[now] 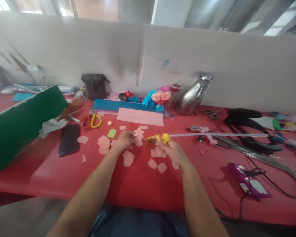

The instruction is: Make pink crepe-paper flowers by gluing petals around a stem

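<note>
Between the fingers of my left hand (124,140) is a small pink paper flower (138,134) with layered petals. My right hand (174,150) is wrapped round a yellow hot glue gun (156,138), its tip directed left at the flower, a short gap apart. A long translucent glue stick (219,134) sticks out of the gun's back to the right. Loose pink paper petals (128,158) lie on the red table around both hands, some in small stacks. Close to my left hand lies a light green petal-shaped piece (111,133).
Scissors with red and yellow handles (96,120), a dark phone (68,140) and a green board (24,128) are at left. Behind stand finished paper flowers (160,96) and a metal jug (193,95). At right lie a purple box (249,181) with black cables and clear sticks (259,154).
</note>
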Motion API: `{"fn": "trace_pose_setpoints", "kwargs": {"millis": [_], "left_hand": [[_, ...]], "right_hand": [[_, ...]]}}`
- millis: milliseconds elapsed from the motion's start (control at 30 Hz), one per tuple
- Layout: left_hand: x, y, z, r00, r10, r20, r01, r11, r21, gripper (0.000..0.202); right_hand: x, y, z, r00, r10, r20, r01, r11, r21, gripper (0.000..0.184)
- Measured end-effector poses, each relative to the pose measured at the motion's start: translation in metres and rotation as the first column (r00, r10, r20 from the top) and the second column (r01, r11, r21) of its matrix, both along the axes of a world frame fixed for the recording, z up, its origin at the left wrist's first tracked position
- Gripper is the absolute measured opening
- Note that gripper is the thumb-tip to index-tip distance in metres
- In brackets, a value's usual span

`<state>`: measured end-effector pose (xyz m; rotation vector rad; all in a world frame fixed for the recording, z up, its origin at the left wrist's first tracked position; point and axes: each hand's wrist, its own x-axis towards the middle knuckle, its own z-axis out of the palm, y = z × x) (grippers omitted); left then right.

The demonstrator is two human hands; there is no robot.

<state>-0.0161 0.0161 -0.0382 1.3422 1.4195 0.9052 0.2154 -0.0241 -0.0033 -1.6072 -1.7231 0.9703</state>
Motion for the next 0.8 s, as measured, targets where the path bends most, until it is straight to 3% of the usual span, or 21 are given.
{"fn": "trace_pose_setpoints", "kwargs": {"millis": [167,333,533,800], "left_hand": [[0.001,-0.002,0.003,1.000,0.003,-0.027,-0.004,1.000,-0.023,0.021],[0.001,-0.002,0.006,0.999,0.003,-0.038,-0.003,1.000,0.006,0.018],[0.000,0.000,0.003,0.995,-0.012,-0.096,0.015,0.999,0.037,0.017],[0.001,0.000,0.004,0.998,-0.014,-0.065,0.016,0.999,0.039,0.014]], "right_hand": [[0.005,0.001,0.004,0.999,-0.027,-0.039,0.027,1.000,-0.001,0.046],[0.002,0.001,0.000,0.995,0.029,-0.098,-0.031,0.999,-0.020,0.046],[-0.009,-0.002,-0.005,0.996,0.081,-0.040,-0.082,0.996,-0.030,0.041],[-0.008,0.000,-0.009,0.996,0.072,0.059,-0.072,0.997,-0.012,0.039]]}}
